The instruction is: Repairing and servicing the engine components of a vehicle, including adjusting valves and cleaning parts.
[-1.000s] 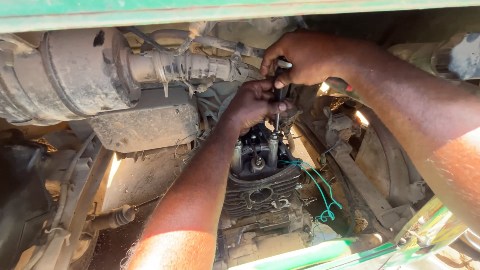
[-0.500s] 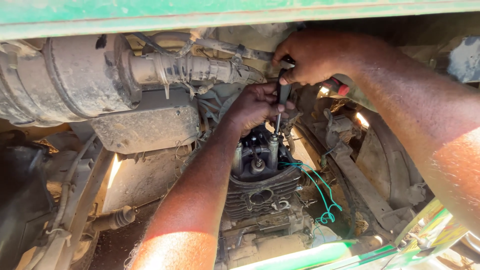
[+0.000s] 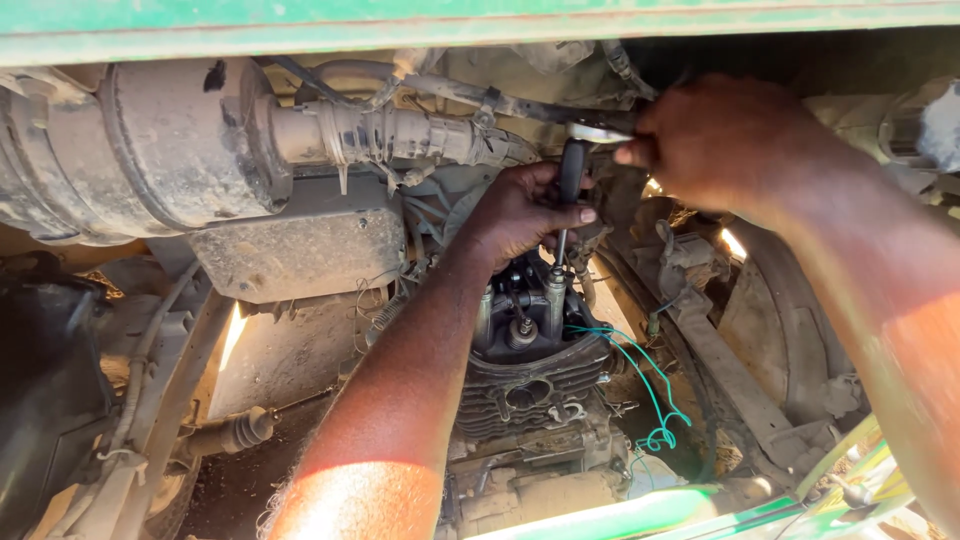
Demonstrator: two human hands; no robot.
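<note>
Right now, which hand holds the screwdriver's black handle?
The left hand, curled round the screwdriver above the engine; the right hand grips a metal tool higher up.

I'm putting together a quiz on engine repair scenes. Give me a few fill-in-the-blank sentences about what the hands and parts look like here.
1. The left hand grips a screwdriver with a ____ handle.
2. The right hand holds a metal wrench ____ the left hand.
3. A loose ____ wire curls beside the finned engine.
4. The big dusty exhaust cylinder lies to the ____ of both hands.

Missing words: black; above; green; left
</note>
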